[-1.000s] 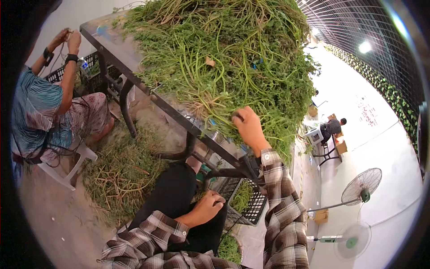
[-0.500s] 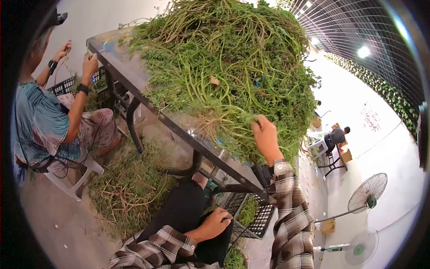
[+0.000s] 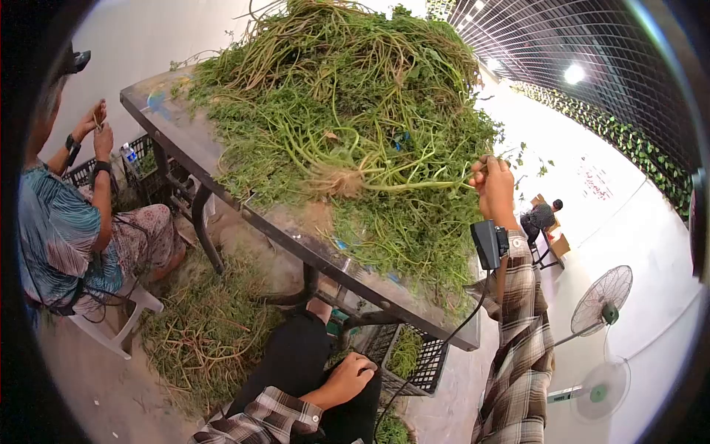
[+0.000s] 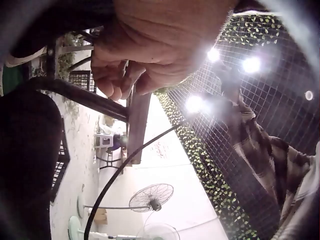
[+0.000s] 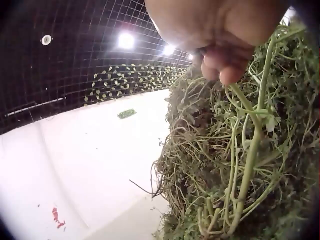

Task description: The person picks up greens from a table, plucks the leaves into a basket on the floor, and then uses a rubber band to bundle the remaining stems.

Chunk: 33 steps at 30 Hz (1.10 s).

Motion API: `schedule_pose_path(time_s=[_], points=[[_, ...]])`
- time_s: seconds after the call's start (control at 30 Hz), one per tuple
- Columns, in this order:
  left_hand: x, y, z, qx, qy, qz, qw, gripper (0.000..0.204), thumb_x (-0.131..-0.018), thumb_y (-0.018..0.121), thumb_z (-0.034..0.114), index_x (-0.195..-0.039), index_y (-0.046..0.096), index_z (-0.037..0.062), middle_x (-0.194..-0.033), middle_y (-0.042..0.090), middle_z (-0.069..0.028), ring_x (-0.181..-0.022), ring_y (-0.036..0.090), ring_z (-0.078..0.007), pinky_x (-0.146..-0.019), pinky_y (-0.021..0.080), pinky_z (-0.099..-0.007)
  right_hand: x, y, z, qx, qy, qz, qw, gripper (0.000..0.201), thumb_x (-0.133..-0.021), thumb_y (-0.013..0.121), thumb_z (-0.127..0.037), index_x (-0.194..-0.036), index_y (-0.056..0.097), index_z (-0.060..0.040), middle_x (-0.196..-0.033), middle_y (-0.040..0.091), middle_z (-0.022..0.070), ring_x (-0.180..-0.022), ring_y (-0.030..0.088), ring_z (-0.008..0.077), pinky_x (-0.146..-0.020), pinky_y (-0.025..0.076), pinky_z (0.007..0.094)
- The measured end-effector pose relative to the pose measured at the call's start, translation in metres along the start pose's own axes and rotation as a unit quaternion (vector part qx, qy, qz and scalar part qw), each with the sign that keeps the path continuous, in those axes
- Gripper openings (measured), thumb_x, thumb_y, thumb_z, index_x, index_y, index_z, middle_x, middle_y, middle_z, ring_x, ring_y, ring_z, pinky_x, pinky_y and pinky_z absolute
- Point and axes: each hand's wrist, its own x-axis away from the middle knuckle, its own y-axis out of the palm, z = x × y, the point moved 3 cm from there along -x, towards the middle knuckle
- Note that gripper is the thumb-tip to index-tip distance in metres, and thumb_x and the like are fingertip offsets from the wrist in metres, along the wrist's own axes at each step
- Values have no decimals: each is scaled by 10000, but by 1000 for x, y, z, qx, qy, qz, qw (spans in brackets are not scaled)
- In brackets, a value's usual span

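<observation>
My right hand [image 3: 495, 191] is at the right side of a big heap of leafy green plants [image 3: 370, 96] on the table. Its fingers and thumb pinch the end of a long green stem [image 3: 423, 186], which runs left across the heap to a clump of pale, hairy roots [image 3: 336, 182]. In the right wrist view the curled fingertips [image 5: 231, 75] sit at the top of a branching stem [image 5: 248, 172]. My left hand [image 3: 347, 379] rests on my dark-trousered knee, fingers loosely curled and holding nothing; the left wrist view shows it close up.
The dark table edge [image 3: 296, 243] runs between my lap and the heap. Below are a black crate [image 3: 427, 368] with greens and a pile of stalks [image 3: 207, 337] on the floor. A seated person [image 3: 74, 222] works at left. Fans [image 3: 603, 300] stand right.
My right hand has moved right and upward from the heap's front, drawing the stem out straight with its roots trailing. The left hand stays on the knee. The view has shifted slightly.
</observation>
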Motion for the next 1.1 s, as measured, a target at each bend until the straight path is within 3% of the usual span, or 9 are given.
schedule_pose_path(time_s=[0.17,0.3,0.43,0.6,0.67,0.7,0.77,0.97,1.1], points=[[1,0,0,8,-9,10,1000,283,-900,481,221,-1055,575,4,-1104,435,-124,-1060,435,-274,-908,356,-356,16,10,11,-36,24,-12,999,193,-940,385,-158,-875,488,-10,-674,538,69,-502,427,93,-471,438,256],[7,-8,10,-38,75,62,995,238,-877,501,171,-1030,586,9,-1072,463,-120,-993,482,-263,-865,393,-333,28,10,28,-28,55,-37,997,207,-942,385,-181,-868,498,-24,-674,544,60,-495,429,88,-462,431,246],[14,-48,71,-88,201,143,965,190,-847,522,95,-1002,586,6,-1027,484,-122,-912,521,-246,-811,422,-319,48,5,40,-11,76,-31,997,204,-940,394,-183,-862,507,-32,-672,556,47,-488,441,73,-442,418,222],[1,-115,129,-119,242,234,934,200,-813,534,25,-1008,567,-7,-1022,487,-136,-881,519,-263,-774,426,-338,61,2,55,39,96,-67,992,209,-930,405,-190,-853,514,-28,-676,561,43,-484,431,70,-423,376,216],[-9,-133,141,-248,304,312,865,224,-777,558,9,-1000,568,-11,-1031,487,-133,-910,503,-293,-795,417,-350,64,2,63,74,98,-77,989,201,-914,414,-180,-847,524,-26,-669,562,40,-475,420,71,-414,354,217],[-17,-140,145,-250,303,310,866,224,-777,558,9,-1000,568,-11,-1031,487,-133,-910,503,-293,-795,417,-350,63,0,64,72,100,-75,990,201,-914,414,-180,-847,524,-26,-669,562,40,-475,420,71,-414,354,217],[-28,-151,156,-380,354,344,782,279,-731,591,16,-1008,566,-6,-1045,488,-126,-976,473,-313,-843,386,-378,61,-1,63,68,93,-66,991,207,-912,413,-187,-844,529,-29,-658,556,34,-483,418,71,-413,354,224],[-79,-171,170,-528,347,334,699,394,-691,628,48,-1074,539,21,-1105,470,-103,-1069,420,-290,-876,336,-406,55,6,41,32,88,-76,993,213,-919,408,-187,-845,530,-28,-643,540,14,-481,402,61,-435,339,210],[-110,-179,158,-576,316,320,682,380,-692,651,72,-1057,548,37,-1097,469,-87,-1052,421,-266,-838,338,-384,54,12,36,-6,98,-104,990,205,-921,415,-179,-848,530,-25,-637,533,10,-497,411,53,-443,350,203]])
